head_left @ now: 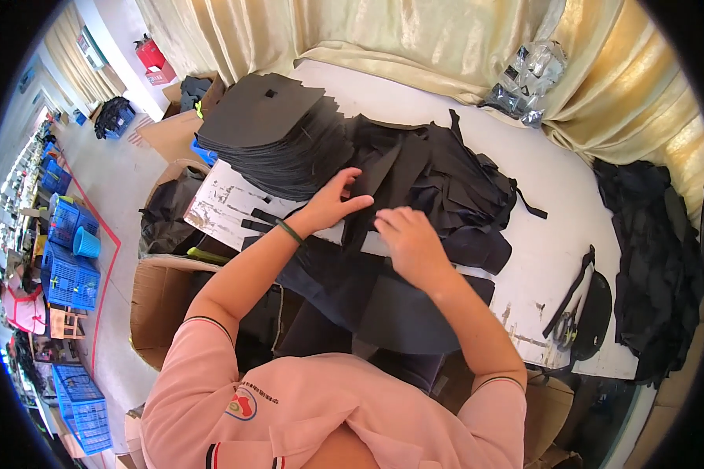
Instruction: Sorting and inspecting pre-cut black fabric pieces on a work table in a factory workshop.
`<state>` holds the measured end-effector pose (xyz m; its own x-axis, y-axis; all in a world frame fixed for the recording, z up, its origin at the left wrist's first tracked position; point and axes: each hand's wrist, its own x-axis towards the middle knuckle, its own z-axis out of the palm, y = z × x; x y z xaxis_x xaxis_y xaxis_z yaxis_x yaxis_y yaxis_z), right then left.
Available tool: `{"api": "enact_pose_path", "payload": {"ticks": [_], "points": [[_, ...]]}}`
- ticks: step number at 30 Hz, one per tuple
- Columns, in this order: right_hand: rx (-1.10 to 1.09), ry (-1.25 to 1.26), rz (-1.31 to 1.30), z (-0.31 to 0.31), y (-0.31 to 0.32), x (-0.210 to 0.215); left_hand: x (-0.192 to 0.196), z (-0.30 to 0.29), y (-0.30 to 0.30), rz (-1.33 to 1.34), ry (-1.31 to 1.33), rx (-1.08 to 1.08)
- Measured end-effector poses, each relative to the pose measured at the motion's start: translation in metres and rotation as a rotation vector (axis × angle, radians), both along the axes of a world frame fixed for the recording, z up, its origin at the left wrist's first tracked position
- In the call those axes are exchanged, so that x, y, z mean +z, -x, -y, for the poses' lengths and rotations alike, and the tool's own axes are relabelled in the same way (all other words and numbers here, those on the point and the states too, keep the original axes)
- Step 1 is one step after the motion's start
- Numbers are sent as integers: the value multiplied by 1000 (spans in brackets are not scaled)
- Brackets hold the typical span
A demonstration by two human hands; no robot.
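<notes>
My left hand (332, 205) is raised over the front of a white table (551, 234), its thumb and fingers spread apart with nothing seen between them. It is nearest to a tall stack of dark grey flat panels (262, 117) and a heap of black fabric pieces (454, 180). Just right of it, my right hand (414, 244) has its fingers bent together over the near side of the heap; whatever they pinch, if anything, is too small to make out. A dark flat panel (411, 313) lies across my lap, below the right forearm.
Cardboard boxes (160, 301) stand at the table's left front. A black pouch-like piece with a strap (594, 313) lies at the right corner. More black fabric (657, 258) hangs beyond it. A clear plastic bag (532, 74) sits by the curtain; blue crates (70, 273) line the floor at left.
</notes>
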<state>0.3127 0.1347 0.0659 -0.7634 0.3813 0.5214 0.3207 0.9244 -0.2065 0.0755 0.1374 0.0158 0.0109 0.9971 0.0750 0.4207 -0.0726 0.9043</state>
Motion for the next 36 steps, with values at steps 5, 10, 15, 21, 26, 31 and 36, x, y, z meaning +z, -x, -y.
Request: {"api": "enact_pose_path", "payload": {"ticks": [5,10,15,21,26,31,36], "points": [[-83,79,-59,23,-21,-13,-10,-2,-17,301,214,-59],[-292,112,-84,19,-73,-19,24,9,-8,831,103,208],[-390,407,-350,30,-77,-36,35,31,-20,1038,108,243],[-454,341,-477,57,-47,-33,35,47,-26,1172,83,254],[-466,173,-274,57,1,-15,30,56,-30,1190,79,251],[-263,596,-468,31,-23,-10,26,67,-10,1113,1,397],[-53,815,-593,32,-58,80,12,78,9,292,-210,657]]}}
